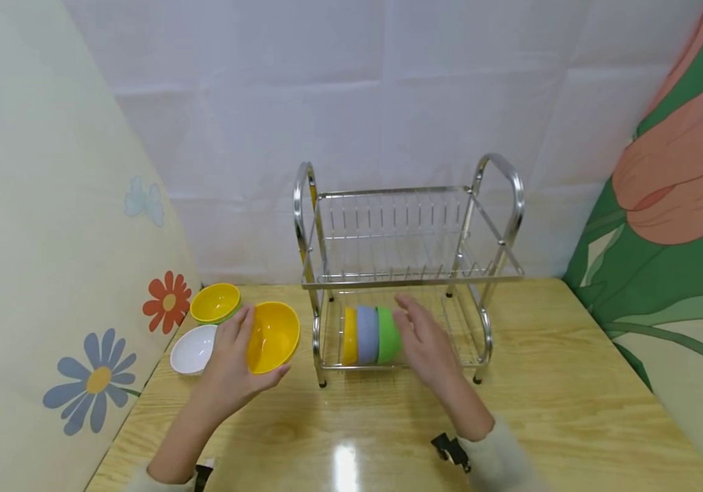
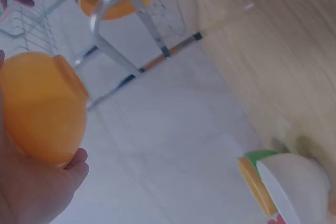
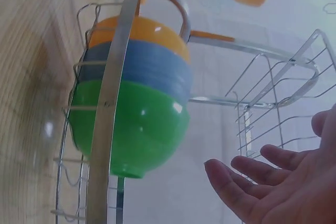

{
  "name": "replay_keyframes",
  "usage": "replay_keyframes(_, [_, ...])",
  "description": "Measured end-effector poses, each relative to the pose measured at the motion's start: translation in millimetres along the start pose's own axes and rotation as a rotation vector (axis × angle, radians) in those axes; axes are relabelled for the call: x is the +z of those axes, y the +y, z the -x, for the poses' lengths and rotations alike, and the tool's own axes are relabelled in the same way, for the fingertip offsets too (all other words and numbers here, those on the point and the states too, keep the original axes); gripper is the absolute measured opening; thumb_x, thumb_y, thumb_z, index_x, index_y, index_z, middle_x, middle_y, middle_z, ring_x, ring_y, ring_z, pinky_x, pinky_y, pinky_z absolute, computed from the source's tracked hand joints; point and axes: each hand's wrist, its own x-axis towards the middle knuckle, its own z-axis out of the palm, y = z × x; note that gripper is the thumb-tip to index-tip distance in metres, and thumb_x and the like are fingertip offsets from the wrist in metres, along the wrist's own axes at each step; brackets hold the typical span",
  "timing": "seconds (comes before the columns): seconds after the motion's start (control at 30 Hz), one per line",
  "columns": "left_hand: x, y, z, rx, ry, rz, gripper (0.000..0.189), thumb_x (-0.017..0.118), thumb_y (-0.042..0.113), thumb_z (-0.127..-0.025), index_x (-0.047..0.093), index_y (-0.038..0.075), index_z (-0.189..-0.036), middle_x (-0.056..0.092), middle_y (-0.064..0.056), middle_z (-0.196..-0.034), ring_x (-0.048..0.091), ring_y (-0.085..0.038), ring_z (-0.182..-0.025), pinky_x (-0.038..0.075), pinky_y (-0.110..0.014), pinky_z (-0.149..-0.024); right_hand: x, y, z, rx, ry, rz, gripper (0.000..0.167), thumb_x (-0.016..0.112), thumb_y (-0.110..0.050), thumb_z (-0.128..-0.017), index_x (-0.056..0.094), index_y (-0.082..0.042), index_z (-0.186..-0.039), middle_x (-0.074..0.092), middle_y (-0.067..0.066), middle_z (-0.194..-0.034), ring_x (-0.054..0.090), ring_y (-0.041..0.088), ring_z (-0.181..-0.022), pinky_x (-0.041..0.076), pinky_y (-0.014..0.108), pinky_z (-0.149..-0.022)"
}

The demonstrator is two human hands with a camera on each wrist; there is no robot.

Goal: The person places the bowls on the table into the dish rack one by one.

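My left hand (image 1: 231, 365) grips a yellow bowl (image 1: 274, 337) by its rim, thumb on one side and fingers on the other, raised left of the dish rack. The left wrist view shows the outside of this bowl (image 2: 44, 106) and its foot. My right hand (image 1: 428, 345) holds nothing; its fingers are spread beside the nested bowls on the lower shelf. That row stands on edge: a yellow bowl (image 1: 350, 336), a blue-grey bowl (image 1: 367, 335) and a green bowl (image 1: 389, 335), the green one nearest my right hand. In the right wrist view the fingers are apart from the green bowl (image 3: 131, 124).
A two-tier metal dish rack (image 1: 412, 279) stands on the wooden table (image 1: 548, 383) against a white cloth backdrop. At the left lie a white bowl (image 1: 193, 351) and a yellow bowl (image 1: 216, 303) stacked on a green one. Patterned panels flank both sides.
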Motion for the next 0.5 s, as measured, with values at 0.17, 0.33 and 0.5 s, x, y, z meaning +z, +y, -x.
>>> replay_keyframes(0.17, [7.5, 22.8, 1.1, 0.048, -0.010, 0.012, 0.117, 0.089, 0.047, -0.072, 0.027, -0.001, -0.158, 0.030, -0.020, -0.160, 0.030, -0.041, -0.141, 0.042, -0.063, -0.107, 2.8, -7.1, 10.9, -0.036, 0.030, -0.062, 0.052, 0.034, -0.045, -0.110, 0.046, -0.016, -0.151, 0.049, 0.007, -0.153, 0.055, 0.034, -0.129, 0.044, 0.062, -0.104])
replay_keyframes(0.33, [16.1, 41.2, 2.7, 0.075, -0.031, 0.026, 0.117, 0.089, 0.050, -0.071, 0.027, 0.003, -0.159, 0.031, -0.015, -0.161, 0.032, -0.036, -0.142, 0.045, -0.059, -0.107, 6.3, -13.1, 19.4, -0.082, 0.046, -0.114, 0.048, 0.039, -0.037, -0.110, 0.049, -0.012, -0.148, 0.051, 0.008, -0.151, 0.055, 0.035, -0.129, 0.044, 0.060, -0.106])
replay_keyframes(0.5, [25.4, 53.7, 1.6, 0.106, -0.036, 0.058, 0.119, 0.088, 0.050, -0.071, 0.023, 0.008, -0.162, 0.030, -0.013, -0.162, 0.032, -0.033, -0.143, 0.048, -0.055, -0.105, 9.1, -17.1, 26.0, -0.118, 0.056, -0.146, 0.048, 0.038, -0.037, -0.110, 0.048, -0.012, -0.149, 0.048, 0.009, -0.154, 0.046, 0.034, -0.139, 0.037, 0.060, -0.113])
